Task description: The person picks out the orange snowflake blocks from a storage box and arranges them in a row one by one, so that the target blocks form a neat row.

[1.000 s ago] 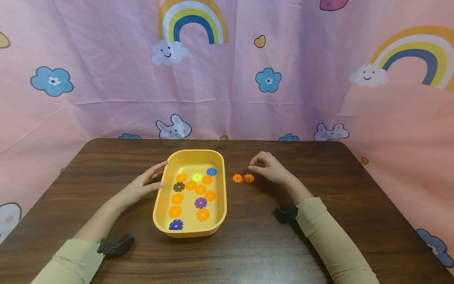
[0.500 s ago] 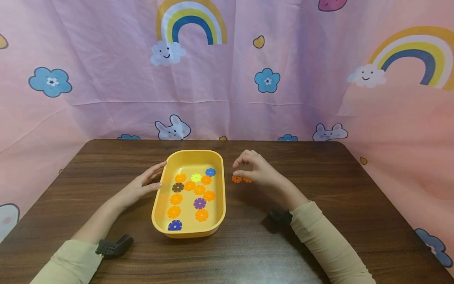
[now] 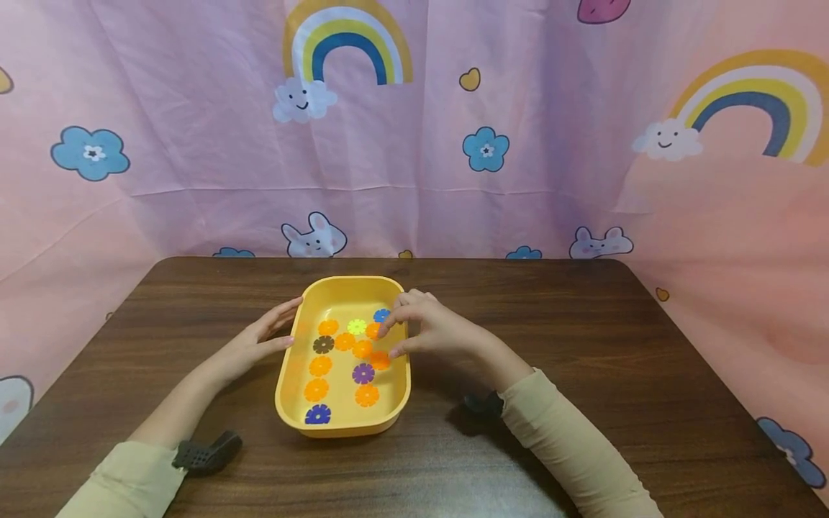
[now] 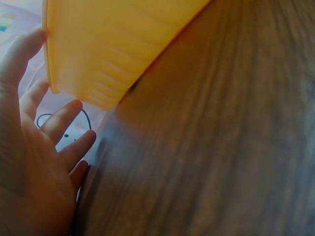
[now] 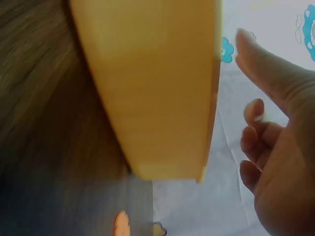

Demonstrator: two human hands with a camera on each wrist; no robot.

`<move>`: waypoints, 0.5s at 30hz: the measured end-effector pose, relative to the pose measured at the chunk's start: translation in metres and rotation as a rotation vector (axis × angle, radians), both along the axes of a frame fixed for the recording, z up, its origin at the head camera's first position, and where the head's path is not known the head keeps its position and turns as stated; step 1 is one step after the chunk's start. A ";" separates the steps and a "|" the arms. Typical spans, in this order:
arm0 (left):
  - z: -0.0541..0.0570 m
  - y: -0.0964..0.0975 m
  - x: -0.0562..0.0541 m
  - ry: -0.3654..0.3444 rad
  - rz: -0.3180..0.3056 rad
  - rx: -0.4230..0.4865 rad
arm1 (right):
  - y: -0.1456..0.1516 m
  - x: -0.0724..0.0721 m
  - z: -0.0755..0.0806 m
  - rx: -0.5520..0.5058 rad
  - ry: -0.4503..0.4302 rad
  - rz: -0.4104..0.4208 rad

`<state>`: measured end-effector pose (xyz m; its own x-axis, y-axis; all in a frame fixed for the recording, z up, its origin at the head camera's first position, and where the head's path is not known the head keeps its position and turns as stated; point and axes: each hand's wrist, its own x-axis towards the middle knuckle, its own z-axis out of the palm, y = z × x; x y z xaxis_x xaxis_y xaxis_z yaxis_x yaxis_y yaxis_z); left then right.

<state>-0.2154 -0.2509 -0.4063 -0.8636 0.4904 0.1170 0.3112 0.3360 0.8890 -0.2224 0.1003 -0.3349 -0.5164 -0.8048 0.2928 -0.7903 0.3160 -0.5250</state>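
Right hand (image 3: 437, 327) moved over tray (image 3: 343, 433), orange discs (image 3: 378, 361) part-hidden

Pink-lilac curtain (image 3: 401, 144) across upper half, printed rainbow (image 3: 347, 39) upper centre, second rainbow (image 3: 748, 98) upper right; brown wood-grain table (image 3: 583, 331) across lower half

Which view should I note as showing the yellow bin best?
The head view: it frames the yellow bin from above, flower-shaped pieces included, though the right hand hides part of the rim. Both wrist views show only an outer side and a strip of rim, cropped at the top, inside hidden.
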 end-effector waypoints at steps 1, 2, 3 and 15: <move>0.000 0.000 0.000 0.001 -0.002 0.002 | -0.003 0.000 0.000 0.018 0.005 0.017; -0.001 0.000 0.000 0.001 -0.003 0.005 | -0.006 0.000 0.001 0.040 0.004 0.033; -0.001 0.000 0.001 0.002 -0.004 0.007 | -0.009 -0.001 0.001 0.065 0.003 0.048; -0.001 0.000 -0.001 0.012 -0.008 0.008 | -0.040 -0.011 0.004 0.389 -0.108 0.221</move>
<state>-0.2161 -0.2507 -0.4070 -0.8582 0.4962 0.1313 0.3245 0.3263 0.8878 -0.2332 0.0599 -0.3313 -0.3308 -0.9385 -0.0988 -0.8082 0.3359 -0.4838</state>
